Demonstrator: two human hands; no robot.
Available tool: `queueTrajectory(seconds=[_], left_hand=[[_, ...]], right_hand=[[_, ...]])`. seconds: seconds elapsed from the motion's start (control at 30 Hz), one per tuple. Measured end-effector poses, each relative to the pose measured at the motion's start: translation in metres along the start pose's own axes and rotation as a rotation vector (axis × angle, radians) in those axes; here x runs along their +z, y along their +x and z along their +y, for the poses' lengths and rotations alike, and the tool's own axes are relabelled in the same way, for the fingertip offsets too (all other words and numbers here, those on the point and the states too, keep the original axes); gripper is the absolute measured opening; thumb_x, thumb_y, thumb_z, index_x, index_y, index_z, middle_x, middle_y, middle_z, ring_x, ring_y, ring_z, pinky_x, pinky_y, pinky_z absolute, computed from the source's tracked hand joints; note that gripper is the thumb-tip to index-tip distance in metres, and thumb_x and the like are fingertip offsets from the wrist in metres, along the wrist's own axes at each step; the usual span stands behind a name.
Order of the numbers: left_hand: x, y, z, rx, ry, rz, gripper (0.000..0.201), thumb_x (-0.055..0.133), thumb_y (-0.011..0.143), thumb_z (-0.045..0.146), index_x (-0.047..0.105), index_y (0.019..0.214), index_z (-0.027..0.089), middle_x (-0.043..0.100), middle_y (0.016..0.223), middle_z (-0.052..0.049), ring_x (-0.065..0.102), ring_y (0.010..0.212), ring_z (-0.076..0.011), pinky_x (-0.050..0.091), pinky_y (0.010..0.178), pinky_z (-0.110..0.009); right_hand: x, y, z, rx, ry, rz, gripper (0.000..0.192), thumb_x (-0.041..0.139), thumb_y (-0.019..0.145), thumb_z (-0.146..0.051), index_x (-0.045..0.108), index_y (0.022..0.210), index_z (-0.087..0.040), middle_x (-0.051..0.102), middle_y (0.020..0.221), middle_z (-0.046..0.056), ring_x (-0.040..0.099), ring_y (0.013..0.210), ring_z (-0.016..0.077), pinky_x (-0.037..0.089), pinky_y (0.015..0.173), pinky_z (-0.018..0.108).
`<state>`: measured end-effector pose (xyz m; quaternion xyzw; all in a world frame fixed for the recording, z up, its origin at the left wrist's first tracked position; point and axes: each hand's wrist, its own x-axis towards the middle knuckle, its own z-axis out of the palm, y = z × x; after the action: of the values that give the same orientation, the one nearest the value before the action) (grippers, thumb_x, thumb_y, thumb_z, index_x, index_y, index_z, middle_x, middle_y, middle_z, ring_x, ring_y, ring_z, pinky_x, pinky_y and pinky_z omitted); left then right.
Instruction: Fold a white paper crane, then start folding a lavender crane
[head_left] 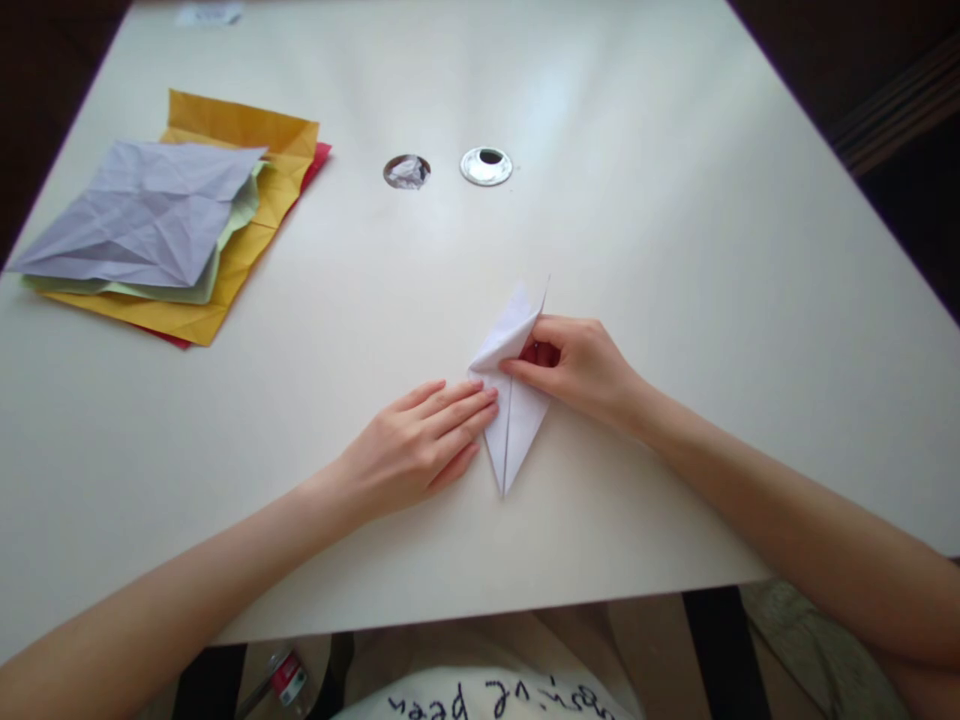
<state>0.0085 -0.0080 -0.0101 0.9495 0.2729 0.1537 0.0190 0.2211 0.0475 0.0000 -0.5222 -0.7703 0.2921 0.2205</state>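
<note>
A white sheet of paper (526, 425), folded into a narrow kite shape, lies on the table with its lower point towards me. Down its middle runs a straight crease, and an upper flap is lifted, ending in thin tips. My left hand (424, 440) lies flat with fingers stretched out, its fingertips resting on the paper's left edge. From the right, my right hand (574, 365) pinches the raised flap between thumb and fingers. The curled fingertips of that hand are partly hidden by the thumb and flap.
Creased paper sheets lie stacked at the left: lavender (161, 215) on top, then pale green (232, 230), yellow (281, 190) and red (319, 160). Two round holes, one with a metal ring (472, 172), sit in the white table (675, 240). Below its edge is a bottle (289, 680).
</note>
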Motion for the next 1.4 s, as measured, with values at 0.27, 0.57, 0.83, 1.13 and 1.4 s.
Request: queueTrajectory(seconds=[0.27, 0.57, 0.83, 1.13, 1.4], left_hand=[[-0.003, 0.005, -0.003, -0.060, -0.051, -0.064, 0.043, 0.043, 0.089, 0.029, 0.046, 0.127, 0.009, 0.047, 0.134, -0.011, 0.043, 0.125, -0.0219, 0.038, 0.103, -0.038], [-0.007, -0.002, 0.008, 0.054, -0.090, -0.003, 0.032, 0.047, 0.087, 0.021, 0.057, 0.116, 0.014, 0.059, 0.122, -0.006, 0.057, 0.109, -0.0187, 0.046, 0.092, -0.032], [-0.004, -0.002, 0.002, 0.019, -0.172, -0.064, 0.035, 0.046, 0.088, 0.025, 0.053, 0.121, 0.015, 0.051, 0.132, -0.007, 0.045, 0.124, -0.0193, 0.041, 0.102, -0.035], [-0.011, 0.000, 0.006, 0.045, -0.201, -0.049, 0.035, 0.046, 0.086, 0.024, 0.056, 0.117, 0.011, 0.057, 0.125, -0.008, 0.053, 0.117, -0.0200, 0.046, 0.098, -0.035], [-0.010, 0.000, 0.009, 0.066, -0.233, 0.012, 0.028, 0.049, 0.084, 0.018, 0.060, 0.109, 0.011, 0.061, 0.119, -0.008, 0.055, 0.113, -0.0198, 0.048, 0.096, -0.034]], right_hand=[[-0.001, -0.001, -0.002, 0.007, 0.031, 0.021, 0.025, 0.064, 0.072, -0.027, 0.049, 0.055, -0.016, 0.050, 0.055, -0.002, 0.042, 0.050, 0.0080, 0.032, 0.050, 0.023], [-0.004, -0.009, -0.008, -0.086, 0.081, -0.178, 0.022, 0.059, 0.075, -0.023, 0.051, 0.056, -0.016, 0.048, 0.055, -0.003, 0.041, 0.051, 0.0073, 0.031, 0.051, 0.022], [-0.002, -0.009, -0.011, 0.020, 0.112, -0.156, 0.013, 0.061, 0.075, -0.027, 0.060, 0.068, -0.016, 0.055, 0.059, -0.003, 0.044, 0.052, 0.0076, 0.034, 0.052, 0.021], [-0.007, -0.006, -0.015, 0.058, 0.114, -0.218, 0.019, 0.060, 0.074, -0.023, 0.055, 0.057, -0.015, 0.052, 0.053, -0.004, 0.043, 0.050, 0.0070, 0.032, 0.051, 0.021], [-0.011, -0.008, -0.016, 0.076, 0.109, -0.290, 0.021, 0.060, 0.072, -0.022, 0.051, 0.054, -0.016, 0.051, 0.049, -0.004, 0.043, 0.047, 0.0067, 0.032, 0.048, 0.021]])
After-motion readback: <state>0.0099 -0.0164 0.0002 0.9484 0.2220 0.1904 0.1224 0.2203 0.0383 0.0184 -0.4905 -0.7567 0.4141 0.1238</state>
